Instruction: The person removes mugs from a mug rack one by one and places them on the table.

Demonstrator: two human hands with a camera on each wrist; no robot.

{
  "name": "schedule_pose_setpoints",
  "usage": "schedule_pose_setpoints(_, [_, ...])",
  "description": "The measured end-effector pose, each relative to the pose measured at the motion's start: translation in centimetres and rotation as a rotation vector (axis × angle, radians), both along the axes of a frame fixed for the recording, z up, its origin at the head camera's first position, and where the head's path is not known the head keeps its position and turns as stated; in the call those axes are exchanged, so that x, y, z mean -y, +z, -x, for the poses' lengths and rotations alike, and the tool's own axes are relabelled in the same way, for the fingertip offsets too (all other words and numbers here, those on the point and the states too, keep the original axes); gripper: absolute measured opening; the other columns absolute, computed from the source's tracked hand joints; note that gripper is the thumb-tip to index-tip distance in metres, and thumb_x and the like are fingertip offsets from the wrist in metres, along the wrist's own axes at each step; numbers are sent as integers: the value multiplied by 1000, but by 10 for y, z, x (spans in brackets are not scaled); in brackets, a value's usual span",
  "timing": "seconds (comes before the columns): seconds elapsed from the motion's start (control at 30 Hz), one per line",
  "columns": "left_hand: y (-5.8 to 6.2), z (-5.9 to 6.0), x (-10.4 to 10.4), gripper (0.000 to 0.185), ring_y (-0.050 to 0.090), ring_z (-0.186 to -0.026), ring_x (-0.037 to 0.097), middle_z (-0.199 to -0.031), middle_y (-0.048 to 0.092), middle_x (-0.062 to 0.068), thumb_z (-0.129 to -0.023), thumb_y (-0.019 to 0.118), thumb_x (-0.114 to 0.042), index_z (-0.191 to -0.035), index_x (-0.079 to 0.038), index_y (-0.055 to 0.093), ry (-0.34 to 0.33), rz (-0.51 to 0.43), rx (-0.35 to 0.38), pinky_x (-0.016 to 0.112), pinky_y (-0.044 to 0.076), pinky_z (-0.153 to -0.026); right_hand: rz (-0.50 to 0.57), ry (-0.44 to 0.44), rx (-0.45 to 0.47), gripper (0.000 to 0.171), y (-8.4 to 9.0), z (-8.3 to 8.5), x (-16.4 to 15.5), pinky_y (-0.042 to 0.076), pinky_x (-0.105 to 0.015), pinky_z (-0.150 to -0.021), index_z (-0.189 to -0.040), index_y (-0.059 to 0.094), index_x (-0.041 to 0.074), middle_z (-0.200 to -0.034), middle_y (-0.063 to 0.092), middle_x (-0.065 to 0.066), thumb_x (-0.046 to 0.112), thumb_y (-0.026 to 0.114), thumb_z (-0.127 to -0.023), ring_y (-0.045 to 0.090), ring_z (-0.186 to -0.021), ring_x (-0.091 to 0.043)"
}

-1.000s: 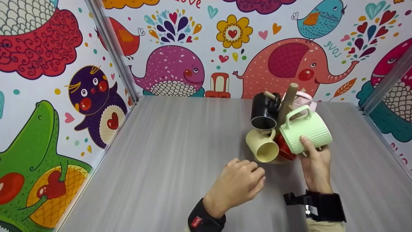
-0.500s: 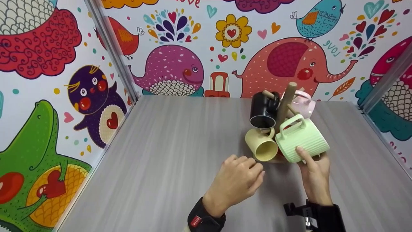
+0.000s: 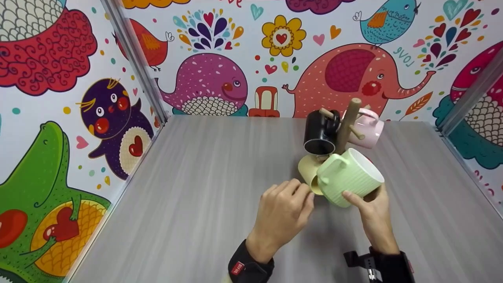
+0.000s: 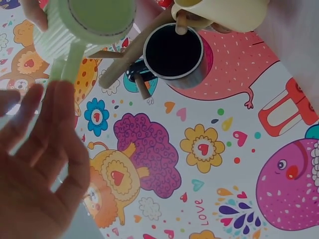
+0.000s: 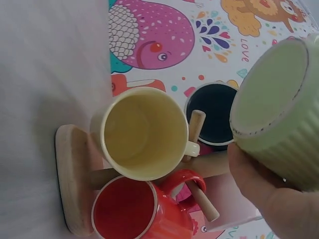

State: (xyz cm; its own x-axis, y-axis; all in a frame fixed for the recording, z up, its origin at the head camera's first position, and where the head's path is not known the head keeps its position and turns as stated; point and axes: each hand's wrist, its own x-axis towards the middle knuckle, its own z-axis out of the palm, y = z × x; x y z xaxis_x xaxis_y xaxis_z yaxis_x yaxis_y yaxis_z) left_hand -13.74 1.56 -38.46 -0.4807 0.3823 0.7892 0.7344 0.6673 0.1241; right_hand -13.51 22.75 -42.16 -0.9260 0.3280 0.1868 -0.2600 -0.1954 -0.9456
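My right hand (image 3: pixel 375 218) grips a ribbed light-green mug (image 3: pixel 346 182) by its side, thumb along the wall. The mug is tilted, its mouth facing up and right, its handle (image 3: pixel 332 167) toward the left. My left hand (image 3: pixel 281 216) hangs just left of it with fingers loosely bent; in the left wrist view its fingertips (image 4: pixel 64 89) overlap the end of the green handle. Behind stands a wooden mug tree (image 3: pixel 346 131). On it hang a black mug (image 3: pixel 319 135), a pink mug (image 3: pixel 367 131), a yellow mug (image 3: pixel 306 169) and a red mug (image 5: pixel 124 209), mostly hidden in the head view.
The mug tree's pegs (image 3: pixel 357 133) stick out at angles, one bare peg facing the green mug. Its wooden base (image 5: pixel 72 179) rests on the grey table (image 3: pixel 196 188). Walls with cartoon animals (image 3: pixel 212 82) enclose the table at the back and sides.
My right hand has brought the green mug down and leftward, away from the pegs, and turned it so its mouth shows. My left hand has shifted slightly up toward it.
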Motion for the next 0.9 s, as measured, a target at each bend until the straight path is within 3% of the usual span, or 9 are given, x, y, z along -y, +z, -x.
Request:
schedule_pose_setpoints(0.2, [-1, 3, 1, 4, 58, -65, 10, -84, 62, -2, -92, 67, -7, -92, -9, 69, -24, -204, 84, 23, 47, -54, -102, 12, 10, 72, -1, -1, 6, 52, -23, -84, -138, 36, -3, -116, 58, -8, -20, 69, -76, 60, -102, -16])
schedule_pose_setpoints(0.37, [-3, 3, 1, 5, 61, -66, 8, -87, 63, 0, -93, 66, -5, -98, -5, 69, -48, -307, 177, 21, 49, -56, -198, 30, 27, 81, -2, -2, 10, 52, -22, -84, -143, 32, -7, -121, 54, -11, -18, 74, -74, 60, -104, -15])
schedule_pose_setpoints(0.67, [-2, 0, 2, 13, 59, -70, 6, -97, 67, 4, -98, 64, -6, -109, 0, 70, -108, -440, 439, 17, 49, -61, -292, 53, -10, 86, -8, -3, 18, 52, -22, -84, -141, 33, -12, -123, 53, -13, -19, 78, -69, 59, -105, -15])
schedule_pose_setpoints(0.9, [0, 2, 6, 15, 58, -59, 6, -91, 69, 8, -102, 61, -9, -106, 3, 69, -225, -532, 657, 21, 51, -54, -313, 108, -82, 88, -11, -2, 18, 51, -21, -87, -141, 31, -14, -126, 51, -15, -20, 78, -67, 58, -107, -14])
